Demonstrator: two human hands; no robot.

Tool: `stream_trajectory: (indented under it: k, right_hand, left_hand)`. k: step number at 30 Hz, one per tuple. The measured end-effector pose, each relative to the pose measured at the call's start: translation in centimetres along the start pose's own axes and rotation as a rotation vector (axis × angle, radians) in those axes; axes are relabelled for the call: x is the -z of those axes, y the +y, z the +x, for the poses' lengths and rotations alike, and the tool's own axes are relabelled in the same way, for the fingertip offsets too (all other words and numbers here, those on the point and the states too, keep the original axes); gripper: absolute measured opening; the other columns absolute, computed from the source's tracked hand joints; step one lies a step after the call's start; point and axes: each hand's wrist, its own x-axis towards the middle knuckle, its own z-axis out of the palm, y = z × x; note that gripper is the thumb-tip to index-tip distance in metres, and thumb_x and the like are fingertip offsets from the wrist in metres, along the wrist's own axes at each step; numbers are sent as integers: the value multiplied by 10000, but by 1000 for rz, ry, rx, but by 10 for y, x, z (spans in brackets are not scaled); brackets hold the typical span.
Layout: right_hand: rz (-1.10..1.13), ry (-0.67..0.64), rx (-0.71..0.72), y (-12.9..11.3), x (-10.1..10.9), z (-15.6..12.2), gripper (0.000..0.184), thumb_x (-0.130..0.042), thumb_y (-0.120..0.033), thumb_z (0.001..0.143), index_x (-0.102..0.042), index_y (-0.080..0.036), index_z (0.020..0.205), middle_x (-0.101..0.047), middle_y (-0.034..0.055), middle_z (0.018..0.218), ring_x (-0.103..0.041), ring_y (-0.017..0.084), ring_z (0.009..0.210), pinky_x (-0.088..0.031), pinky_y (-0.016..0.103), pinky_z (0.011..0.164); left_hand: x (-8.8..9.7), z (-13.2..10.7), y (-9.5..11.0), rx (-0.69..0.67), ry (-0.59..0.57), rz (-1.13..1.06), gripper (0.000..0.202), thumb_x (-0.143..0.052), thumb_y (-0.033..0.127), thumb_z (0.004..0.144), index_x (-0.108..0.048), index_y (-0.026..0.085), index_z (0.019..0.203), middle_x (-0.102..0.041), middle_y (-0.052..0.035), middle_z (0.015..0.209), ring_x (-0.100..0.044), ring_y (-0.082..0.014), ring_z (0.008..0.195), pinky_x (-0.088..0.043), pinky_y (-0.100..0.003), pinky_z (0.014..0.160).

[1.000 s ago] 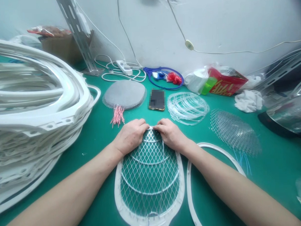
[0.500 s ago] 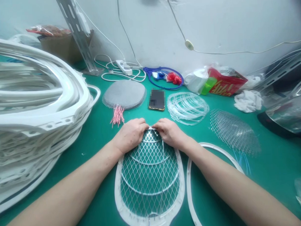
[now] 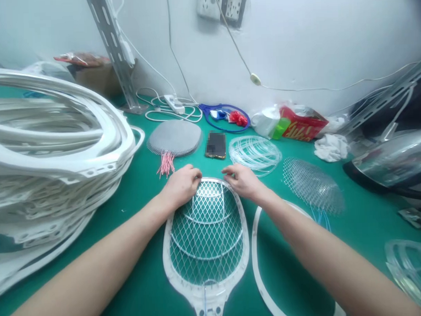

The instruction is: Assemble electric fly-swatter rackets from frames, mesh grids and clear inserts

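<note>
Parting, the left hand and right hand have left the middle of the far rim of the frame, where they met a half-second ago; that stretch is now uncovered between them. The left fingers are curled narrowly at the rim's far left, and I cannot tell whether they pinch it. The right thumb and fingertips stand slightly apart at the far right, with nothing visible between them. It seems the pressure at the centre has been let go, with the mesh lying inside the rim; whether its edge is seated all round cannot be told. The frame lies on the green table, straight before the person, its holed near end now in sight (the head has tipped up, too, so wall sockets show). A ring lies just beside it, partly under the right forearm.
</note>
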Motion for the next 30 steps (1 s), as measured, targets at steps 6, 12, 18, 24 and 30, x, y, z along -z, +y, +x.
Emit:
stream_trajectory:
  k: [6, 12, 18, 24, 30]
  right_hand:
    - [15, 10, -103, 3, -17, 5, 175, -535, -192, 817, -693, -177, 889, -640, 67, 845, -583, 161, 782, -432, 265, 735]
    - [-50, 37, -74, 11, -8, 29, 204, -531, -194, 825, -688, -160, 950, -627, 85, 905, -582, 173, 840, -426, 273, 766]
    - [121, -61, -107, -44, 33, -75, 116, -561, -230, 802, -638, -180, 873, -624, 31, 738, -549, 144, 648, -406, 251, 583]
    - [249, -175, -222, -98, 1, -187, 128, -610, -236, 756, -515, -193, 682, -586, -5, 643, -486, 113, 528, -337, 222, 482]
    - [254, -48, -210, -95, -16, -200, 152, -496, -92, 785, -604, -180, 844, -631, 37, 798, -576, 156, 697, -427, 257, 625]
  left_hand:
    - [0, 9, -4, 88, -9, -9, 228, -444, 229, 789, -672, 210, 793, -647, -29, 823, -602, -174, 757, -436, -267, 635]
    - [0, 21, -8, 154, 25, -23, 274, -421, 277, 814, -655, 178, 918, -647, -72, 926, -599, -203, 853, -449, -302, 728]
    - [29, -35, 35, 18, -163, -200, 247, -467, 316, 787, -653, 197, 900, -662, -27, 885, -592, -158, 785, -435, -249, 677]
    - [27, -80, 91, -190, -510, -314, 153, -477, 188, 718, -624, 214, 685, -637, 21, 652, -515, -107, 529, -323, -216, 471]
    - [23, -81, 94, -113, -579, -288, 99, -566, 312, 715, -599, 219, 727, -602, 16, 642, -495, -109, 511, -294, -207, 427]
